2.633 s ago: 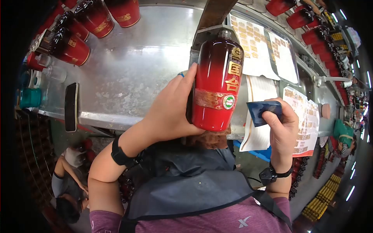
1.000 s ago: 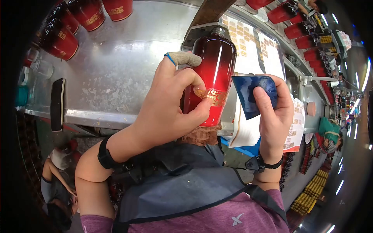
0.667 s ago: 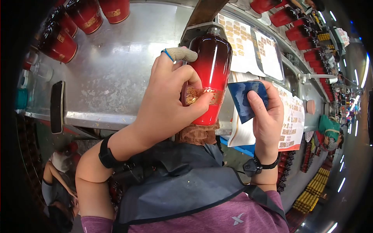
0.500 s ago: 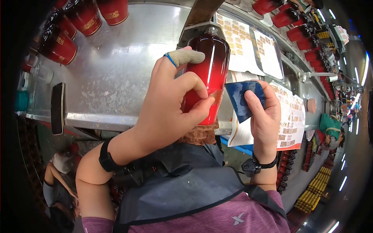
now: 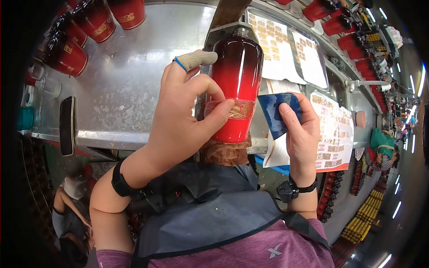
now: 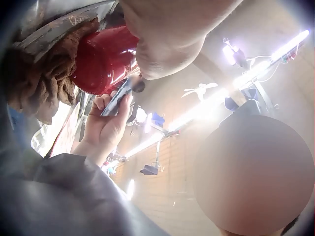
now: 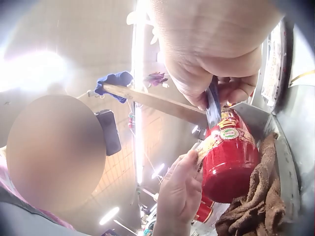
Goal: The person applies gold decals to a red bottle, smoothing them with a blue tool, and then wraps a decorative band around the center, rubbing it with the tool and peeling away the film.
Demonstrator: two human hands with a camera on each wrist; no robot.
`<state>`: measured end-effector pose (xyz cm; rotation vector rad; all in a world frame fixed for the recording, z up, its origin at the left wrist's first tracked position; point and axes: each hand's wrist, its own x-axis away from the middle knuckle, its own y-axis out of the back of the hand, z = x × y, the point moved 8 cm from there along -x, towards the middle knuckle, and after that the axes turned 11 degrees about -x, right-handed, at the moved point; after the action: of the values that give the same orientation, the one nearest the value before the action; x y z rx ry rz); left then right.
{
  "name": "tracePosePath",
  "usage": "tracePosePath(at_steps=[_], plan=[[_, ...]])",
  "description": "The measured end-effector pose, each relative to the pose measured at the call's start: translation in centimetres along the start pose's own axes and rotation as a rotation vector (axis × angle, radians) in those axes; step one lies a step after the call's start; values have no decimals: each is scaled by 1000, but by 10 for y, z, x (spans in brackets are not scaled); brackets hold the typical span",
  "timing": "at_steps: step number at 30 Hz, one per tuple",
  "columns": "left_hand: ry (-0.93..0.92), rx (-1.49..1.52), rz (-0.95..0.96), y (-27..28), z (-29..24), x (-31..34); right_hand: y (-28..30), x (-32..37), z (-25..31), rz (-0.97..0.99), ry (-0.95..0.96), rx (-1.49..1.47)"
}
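Note:
A red bottle, darkening to black at its neck, lies on its back before me with its base toward me. Round its lower part runs a gold-patterned decal strip. My left hand pinches the strip's left end between thumb and forefinger; a knitted finger cover on another finger reaches the bottle's side. My right hand holds a blue flexible scraper just right of the bottle. The right wrist view shows a green-and-white round seal and gold lettering on the bottle's other side.
A brown cloth lies under the bottle's base. Decal sheets lie at the back right, with a printed sheet nearer. Several red bottles stand at the left, and a phone-like black slab is at the table edge.
The bottle has turned, so lettering and seal have left the head view. My left hand went from gripping its side to pinching the decal strip, and lately shifted left. The scraper stays in my right hand.

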<state>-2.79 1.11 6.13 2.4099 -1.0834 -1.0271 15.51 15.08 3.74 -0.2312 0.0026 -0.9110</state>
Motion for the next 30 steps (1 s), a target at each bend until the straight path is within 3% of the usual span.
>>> tracePosePath(at_steps=[2,6,8,15,21,23,27,30], plan=[[134,8,82,-4,13,4,1,0,-2,0,-8,-5],[189,19,108,-4,21,5,1,0,-5,-4,-13,-6],[302,106,162,-11,19,3,1,1,-5,-7,-11,-6],[289,118,208,-34,14,-2,6,2,-4,-42,-18,-6],[297,319,163,-41,32,7,14,4,-7,-57,-16,-10],[441,667,109,-46,44,14,16,5,-6,-60,-9,-14],[477,603,166,-43,54,27,17,7,-9,-67,-25,-35],[384,333,220,-42,52,30,15,7,-12,-66,-37,-40]])
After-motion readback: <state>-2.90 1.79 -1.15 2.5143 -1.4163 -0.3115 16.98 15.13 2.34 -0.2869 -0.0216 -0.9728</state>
